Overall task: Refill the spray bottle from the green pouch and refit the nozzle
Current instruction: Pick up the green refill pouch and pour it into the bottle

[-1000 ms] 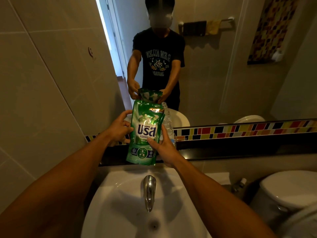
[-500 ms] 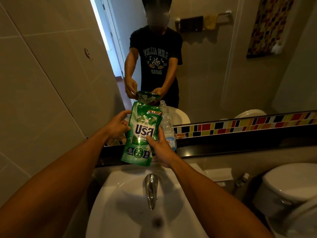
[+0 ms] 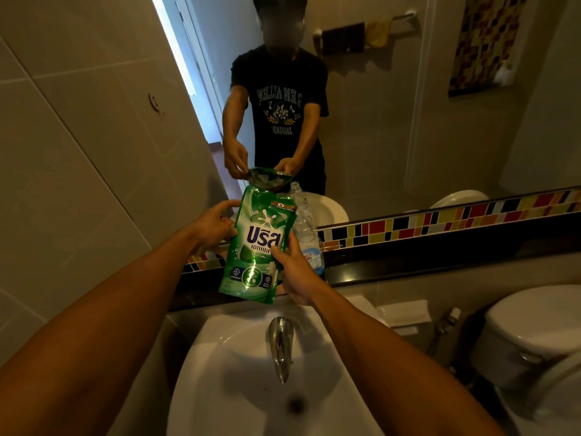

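I hold the glossy green plastic refill pouch (image 3: 256,245) upright above the back rim of the white ceramic sink (image 3: 220,357), its printed front facing me. My left hand (image 3: 217,226) wraps its left edge near the top, fingers curled behind, thumb in front. My right hand (image 3: 294,273) has its grip closed on the lower right side, thumb pressed on the front. Just behind the pouch, the clear plastic bottle (image 3: 306,228) stands uncapped on the dark ledge (image 3: 408,262) against the mirror.
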